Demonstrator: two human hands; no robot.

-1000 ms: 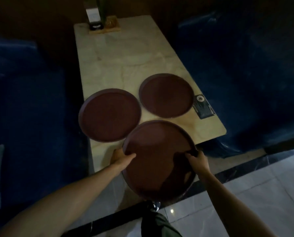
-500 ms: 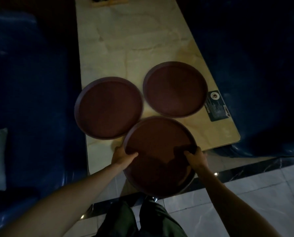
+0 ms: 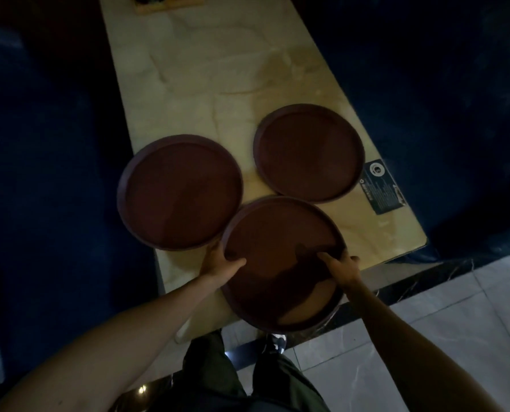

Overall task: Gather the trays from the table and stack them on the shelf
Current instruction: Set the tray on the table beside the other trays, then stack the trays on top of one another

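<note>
Three round dark-brown trays are at the near end of a pale marble table point(image 3: 206, 84). The nearest tray point(image 3: 277, 248) hangs partly over the table's front edge. My left hand point(image 3: 221, 264) grips its left rim, thumb on the inside. My right hand point(image 3: 341, 267) grips its right rim, fingers over the edge. A second tray point(image 3: 179, 191) lies flat at the left, overhanging the table's left side. The third tray point(image 3: 308, 153) lies flat at the right. No shelf is in view.
A dark printed card point(image 3: 383, 187) lies by the table's right edge. A wooden holder point(image 3: 164, 3) sits at the far end. Dark blue seats point(image 3: 444, 99) flank the table on both sides. Pale floor tiles point(image 3: 455, 307) and my legs point(image 3: 242, 379) are below.
The view has tilted down and closer to the table. Both hands keep their hold on the nearest tray, which has stayed in about the same place at the front edge.
</note>
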